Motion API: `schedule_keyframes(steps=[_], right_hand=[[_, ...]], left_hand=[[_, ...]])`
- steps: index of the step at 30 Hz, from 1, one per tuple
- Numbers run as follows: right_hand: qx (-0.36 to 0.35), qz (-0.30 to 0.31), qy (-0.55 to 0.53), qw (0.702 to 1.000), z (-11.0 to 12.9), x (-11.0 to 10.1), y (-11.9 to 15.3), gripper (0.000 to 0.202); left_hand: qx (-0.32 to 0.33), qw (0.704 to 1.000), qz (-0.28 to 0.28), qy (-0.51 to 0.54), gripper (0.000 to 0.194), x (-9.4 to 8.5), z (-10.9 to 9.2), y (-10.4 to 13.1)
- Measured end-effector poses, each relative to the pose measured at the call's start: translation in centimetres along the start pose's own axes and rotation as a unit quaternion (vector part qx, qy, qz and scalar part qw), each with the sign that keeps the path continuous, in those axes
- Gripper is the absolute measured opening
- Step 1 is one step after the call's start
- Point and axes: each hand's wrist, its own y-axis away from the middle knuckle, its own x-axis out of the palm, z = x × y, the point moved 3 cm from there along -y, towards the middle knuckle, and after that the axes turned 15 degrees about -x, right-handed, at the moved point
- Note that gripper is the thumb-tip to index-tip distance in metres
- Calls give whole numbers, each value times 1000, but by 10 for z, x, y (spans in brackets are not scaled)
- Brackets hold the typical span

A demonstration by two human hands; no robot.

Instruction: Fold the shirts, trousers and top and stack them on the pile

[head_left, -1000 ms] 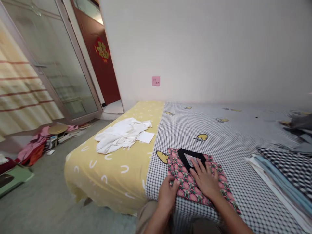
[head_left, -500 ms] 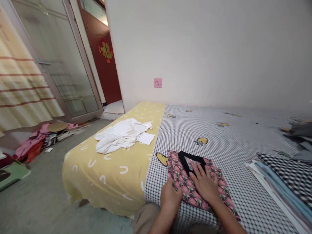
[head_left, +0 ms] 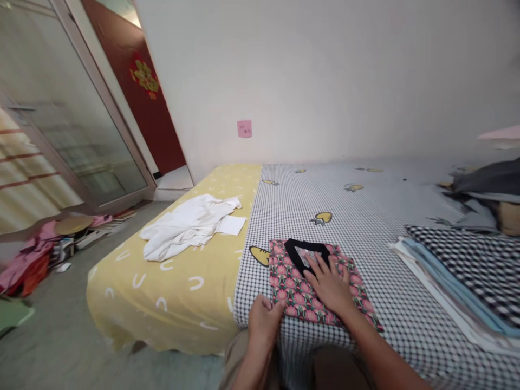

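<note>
A folded shirt [head_left: 298, 284], pink floral print with a black neckline, lies flat near the bed's front edge. My right hand [head_left: 331, 284] rests palm down across it, fingers spread and fingertips near the neckline; it grips nothing. At the shirt's near left corner, my left hand [head_left: 263, 319] has its fingers curled in, with the thumb against the cloth edge. No fabric shows gripped in those fingers.
Right of the shirt lies a stack of folded clothes [head_left: 463, 276], checked cloth on top. A crumpled white garment [head_left: 184, 225] and a small white card [head_left: 232, 225] lie on the yellow bedding [head_left: 138, 292]. Dark clothes [head_left: 491, 181] are heaped at far right.
The view has turned slightly right, showing more of the dark clothes. My left hand has shifted outward at the shirt's corner, while my right hand stays spread on the shirt.
</note>
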Motion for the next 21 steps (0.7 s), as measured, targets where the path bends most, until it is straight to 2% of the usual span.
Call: schedule_keyframes(steps=[6,8,10,12,13,14,16,18,21], right_hand=[[0,2,-6,1000,1,-4,1,58],[2,6,-9,1000,1,-3,1,58],[-1,2,-13,1000,1,-2,0,58],[-7,-10,-22,1000,1,-1,-1,58],[-10,-16,-29,999,1,-1,-1,58],[-12,-22,-36,999,1,-1,-1,58],[-15,-31,-49,998,1,-2,-1,58],[-18,-45,-63,997,2,-4,-1,57],[-25,-68,-91,993,3,-8,0,57]], left_hand=[[18,998,-43,-46,40,-41,10,-15],[44,993,-92,-56,35,-50,8,-11],[136,971,-181,-81,28,-52,-8,1],[276,918,-259,-122,24,-44,-35,17],[341,886,-279,-143,24,-35,-50,23],[391,858,-289,-166,28,-24,-65,27],[442,822,-288,-216,39,0,-88,24],[462,804,-260,-270,50,24,-96,8],[481,784,-198,-339,53,54,-81,-25]])
